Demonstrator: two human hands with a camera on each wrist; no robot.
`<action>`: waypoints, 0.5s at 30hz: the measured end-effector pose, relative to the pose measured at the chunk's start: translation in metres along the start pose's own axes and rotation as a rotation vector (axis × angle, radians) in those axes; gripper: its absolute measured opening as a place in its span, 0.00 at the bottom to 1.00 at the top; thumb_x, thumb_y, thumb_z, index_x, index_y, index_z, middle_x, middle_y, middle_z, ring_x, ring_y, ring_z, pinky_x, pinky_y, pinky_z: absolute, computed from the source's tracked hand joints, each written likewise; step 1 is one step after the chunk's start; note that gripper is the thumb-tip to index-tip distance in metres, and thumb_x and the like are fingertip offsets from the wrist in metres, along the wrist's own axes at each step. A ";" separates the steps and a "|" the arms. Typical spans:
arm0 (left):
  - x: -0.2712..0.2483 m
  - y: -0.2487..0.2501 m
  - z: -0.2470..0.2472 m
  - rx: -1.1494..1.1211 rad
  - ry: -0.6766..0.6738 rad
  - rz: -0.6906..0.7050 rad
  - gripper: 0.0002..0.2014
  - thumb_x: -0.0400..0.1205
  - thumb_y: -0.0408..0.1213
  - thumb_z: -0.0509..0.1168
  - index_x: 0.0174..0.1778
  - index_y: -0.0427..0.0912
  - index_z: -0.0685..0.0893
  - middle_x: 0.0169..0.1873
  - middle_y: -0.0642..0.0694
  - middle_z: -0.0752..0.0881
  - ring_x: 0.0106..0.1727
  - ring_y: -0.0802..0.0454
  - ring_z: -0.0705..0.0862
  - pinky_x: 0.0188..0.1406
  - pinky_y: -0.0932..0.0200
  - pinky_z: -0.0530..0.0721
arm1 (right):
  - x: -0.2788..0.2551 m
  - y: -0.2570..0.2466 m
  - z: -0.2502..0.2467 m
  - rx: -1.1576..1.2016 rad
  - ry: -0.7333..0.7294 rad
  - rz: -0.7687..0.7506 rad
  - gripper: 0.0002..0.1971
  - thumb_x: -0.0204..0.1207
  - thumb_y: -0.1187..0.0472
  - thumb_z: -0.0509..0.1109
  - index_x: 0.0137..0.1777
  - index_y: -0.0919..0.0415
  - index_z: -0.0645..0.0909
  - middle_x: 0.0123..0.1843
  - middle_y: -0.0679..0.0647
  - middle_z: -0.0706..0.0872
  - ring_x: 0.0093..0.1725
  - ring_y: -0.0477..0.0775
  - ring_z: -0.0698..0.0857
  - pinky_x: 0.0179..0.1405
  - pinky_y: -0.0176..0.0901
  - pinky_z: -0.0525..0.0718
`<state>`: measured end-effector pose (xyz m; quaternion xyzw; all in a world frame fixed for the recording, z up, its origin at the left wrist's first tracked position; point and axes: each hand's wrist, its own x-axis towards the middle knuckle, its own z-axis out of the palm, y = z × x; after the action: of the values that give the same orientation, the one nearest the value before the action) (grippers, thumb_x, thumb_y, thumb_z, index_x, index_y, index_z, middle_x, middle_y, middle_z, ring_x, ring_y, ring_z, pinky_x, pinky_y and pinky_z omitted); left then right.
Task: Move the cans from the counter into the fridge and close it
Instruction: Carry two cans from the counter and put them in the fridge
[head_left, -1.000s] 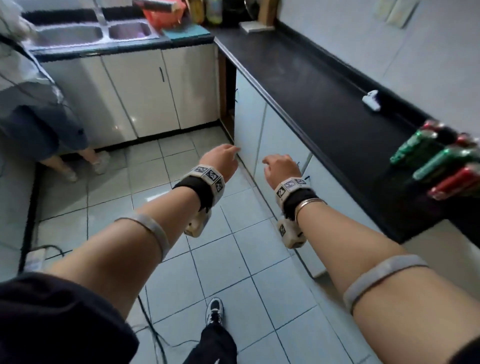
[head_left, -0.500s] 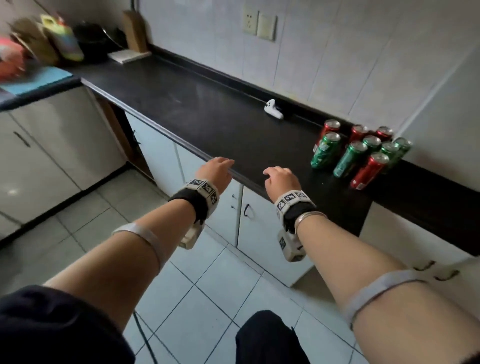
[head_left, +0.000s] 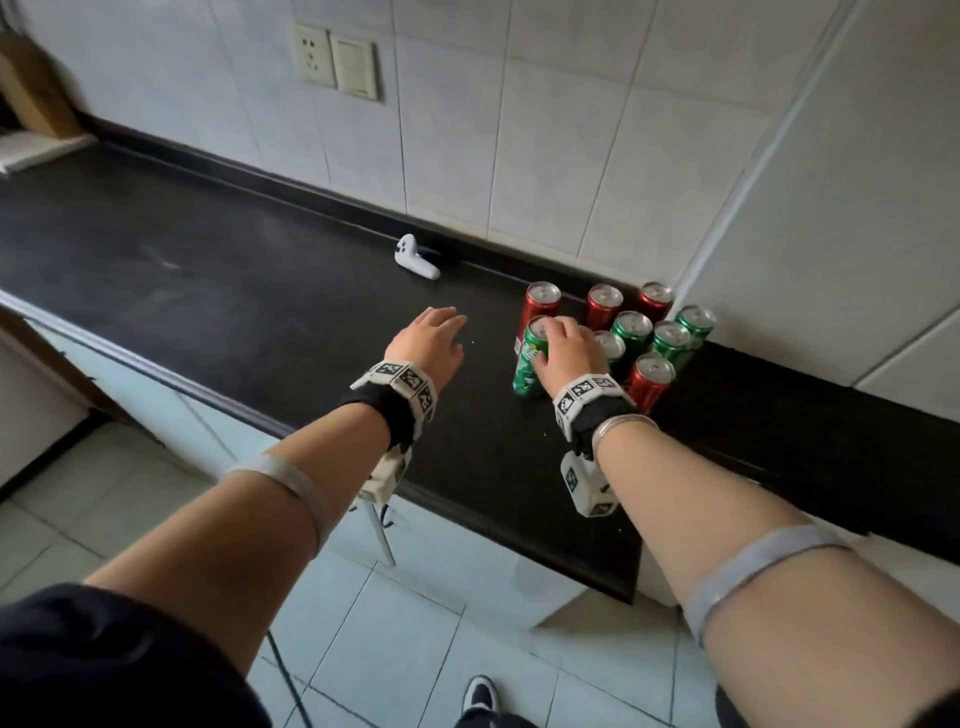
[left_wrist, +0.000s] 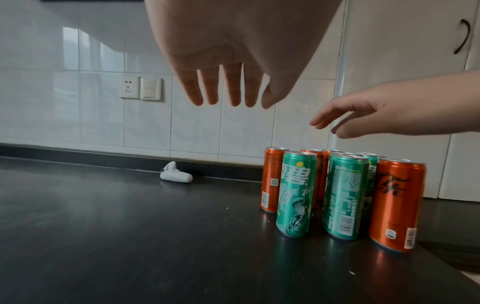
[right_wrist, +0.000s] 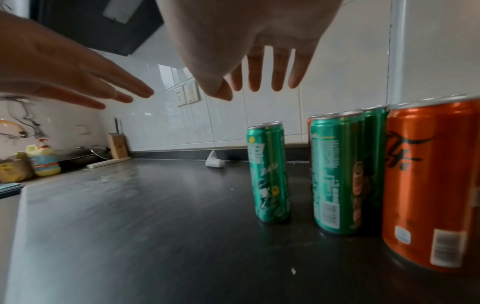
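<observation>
Head view: both hands, left and right, hover spread over upright cans on the counter, holding nothing.

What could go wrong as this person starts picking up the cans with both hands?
1. The cans stand tightly clustered; the right hand, open just above the nearest green can, could knock neighbours over while grasping.
2. A tipped can could roll off the black counter edge.
3. The left hand hovers open beside the cluster, reaching late.
</observation>
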<state>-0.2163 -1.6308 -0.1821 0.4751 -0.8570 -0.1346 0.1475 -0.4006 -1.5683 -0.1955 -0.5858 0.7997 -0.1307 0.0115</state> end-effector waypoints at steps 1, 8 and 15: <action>0.009 0.001 0.004 -0.001 -0.011 0.004 0.23 0.82 0.38 0.59 0.75 0.45 0.71 0.77 0.48 0.69 0.80 0.49 0.64 0.75 0.51 0.69 | 0.009 0.004 0.001 -0.011 -0.009 0.014 0.25 0.76 0.59 0.67 0.74 0.58 0.70 0.72 0.58 0.74 0.67 0.63 0.75 0.67 0.52 0.74; 0.061 -0.010 0.024 0.007 -0.120 0.044 0.29 0.81 0.48 0.62 0.78 0.46 0.65 0.78 0.50 0.68 0.79 0.50 0.64 0.76 0.51 0.69 | 0.061 0.013 0.015 -0.012 -0.113 0.203 0.31 0.75 0.48 0.71 0.74 0.56 0.66 0.70 0.58 0.73 0.67 0.63 0.75 0.61 0.54 0.76; 0.089 -0.017 0.037 0.014 -0.283 0.095 0.37 0.77 0.54 0.66 0.80 0.49 0.60 0.79 0.51 0.65 0.82 0.51 0.59 0.77 0.51 0.64 | 0.078 0.007 0.029 -0.015 -0.297 0.262 0.29 0.72 0.44 0.72 0.67 0.57 0.69 0.64 0.60 0.78 0.59 0.64 0.83 0.53 0.53 0.80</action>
<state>-0.2622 -1.7126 -0.2108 0.4114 -0.8915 -0.1873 0.0280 -0.4267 -1.6457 -0.2149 -0.4897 0.8596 -0.0343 0.1421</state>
